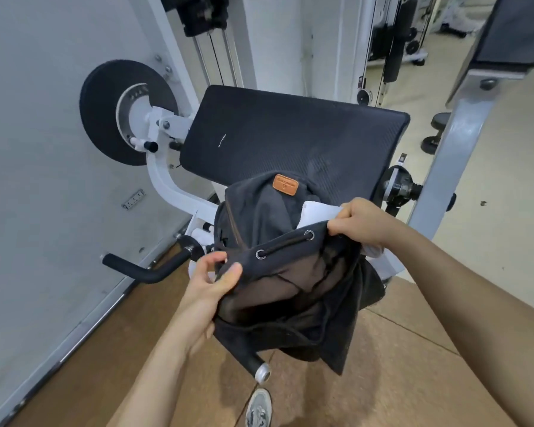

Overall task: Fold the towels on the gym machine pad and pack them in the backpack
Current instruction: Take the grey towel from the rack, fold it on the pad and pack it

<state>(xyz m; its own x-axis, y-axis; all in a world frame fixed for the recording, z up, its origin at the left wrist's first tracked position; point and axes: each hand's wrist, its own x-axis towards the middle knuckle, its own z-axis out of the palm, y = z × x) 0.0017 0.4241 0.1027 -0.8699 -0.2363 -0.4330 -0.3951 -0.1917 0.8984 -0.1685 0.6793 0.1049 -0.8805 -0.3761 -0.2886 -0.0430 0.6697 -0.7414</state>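
Note:
A dark grey backpack (284,291) with a brown leather tag hangs open in front of the black machine pad (290,140). My left hand (211,282) pinches the left side of its drawstring rim. My right hand (363,224) grips the right side of the rim together with a folded white towel (316,211), which sticks out of the bag's mouth. A bit more white cloth shows below my right wrist. The pad's top is bare.
White machine frame with a black disc (111,112) and a black handle (142,269) stands to the left, by a grey wall. A grey steel post (457,149) rises on the right. My shoe (258,408) is on the brown floor mat below.

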